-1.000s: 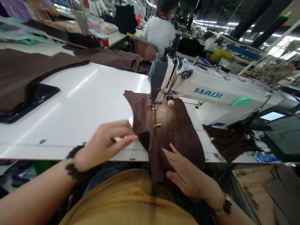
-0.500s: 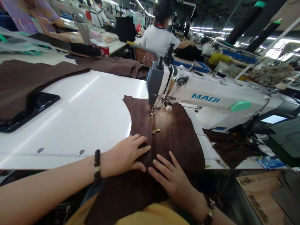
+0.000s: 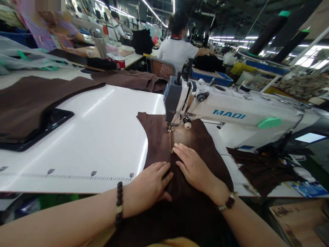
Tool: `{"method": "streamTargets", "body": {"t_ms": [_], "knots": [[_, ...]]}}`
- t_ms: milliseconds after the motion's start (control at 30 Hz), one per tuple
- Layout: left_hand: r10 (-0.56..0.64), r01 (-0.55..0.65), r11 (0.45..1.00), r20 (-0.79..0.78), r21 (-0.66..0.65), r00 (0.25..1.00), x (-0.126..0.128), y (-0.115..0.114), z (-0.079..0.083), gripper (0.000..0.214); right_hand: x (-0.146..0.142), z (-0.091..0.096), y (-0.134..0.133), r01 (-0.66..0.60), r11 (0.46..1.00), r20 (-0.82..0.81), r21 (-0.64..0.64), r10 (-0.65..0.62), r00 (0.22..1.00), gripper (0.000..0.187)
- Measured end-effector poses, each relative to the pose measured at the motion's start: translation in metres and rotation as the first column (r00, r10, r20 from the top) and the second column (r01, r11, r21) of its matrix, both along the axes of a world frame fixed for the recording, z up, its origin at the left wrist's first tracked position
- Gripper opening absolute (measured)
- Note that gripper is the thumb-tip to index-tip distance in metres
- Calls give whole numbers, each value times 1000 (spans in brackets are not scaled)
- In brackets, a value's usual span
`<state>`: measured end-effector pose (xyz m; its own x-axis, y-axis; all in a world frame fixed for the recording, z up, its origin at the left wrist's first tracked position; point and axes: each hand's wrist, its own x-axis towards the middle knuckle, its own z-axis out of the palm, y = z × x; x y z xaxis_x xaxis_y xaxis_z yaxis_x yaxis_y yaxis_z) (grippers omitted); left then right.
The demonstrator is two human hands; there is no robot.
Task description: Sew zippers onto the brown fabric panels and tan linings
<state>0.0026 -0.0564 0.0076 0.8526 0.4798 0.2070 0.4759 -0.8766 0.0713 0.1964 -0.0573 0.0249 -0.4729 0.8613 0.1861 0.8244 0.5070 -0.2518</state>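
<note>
A dark brown suede-like fabric piece (image 3: 159, 137) with a zipper (image 3: 171, 140) lies under the needle of a white MAQI sewing machine (image 3: 231, 109). My left hand (image 3: 150, 185) lies flat on the fabric left of the zipper, fingers stretched out. My right hand (image 3: 192, 166) rests flat on the fabric just right of the zipper, fingertips close to the presser foot (image 3: 170, 128). Both wrists wear bead bracelets. The fabric's near end hangs over the table edge into my lap.
The white table (image 3: 97, 130) has a ruler strip along its front edge. More brown fabric (image 3: 31, 99) covers a black panel at left. Dark scraps (image 3: 262, 168) lie at right under the machine arm. A person in white (image 3: 177, 51) sits ahead; another works at far left.
My right hand slid forward along the zipper toward the needle, covering the zipper pull. My left hand stayed flat on the fabric, after flipping a folded edge down earlier. The view shifted slightly.
</note>
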Motion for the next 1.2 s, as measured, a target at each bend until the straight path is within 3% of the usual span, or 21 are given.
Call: {"method": "streamTargets", "body": {"t_ms": [100, 467, 733, 1200], "knots": [[7, -7, 999, -15, 31, 1000, 3, -3, -4, 59, 2, -9, 11, -32, 997, 70, -68, 37, 997, 39], [35, -33, 993, -12, 111, 999, 9, -8, -13, 55, 1, -15, 8, 30, 999, 124, -17, -28, 992, 39], [29, -28, 999, -64, 20, 998, 0, -3, -6, 56, -4, -18, 9, 56, 998, 140, -13, -54, 989, 39], [-7, 7, 1000, -68, -8, 998, -1, 26, -11, 54, -11, -24, 34, 127, 990, 152, 56, -134, 979, 39]]}}
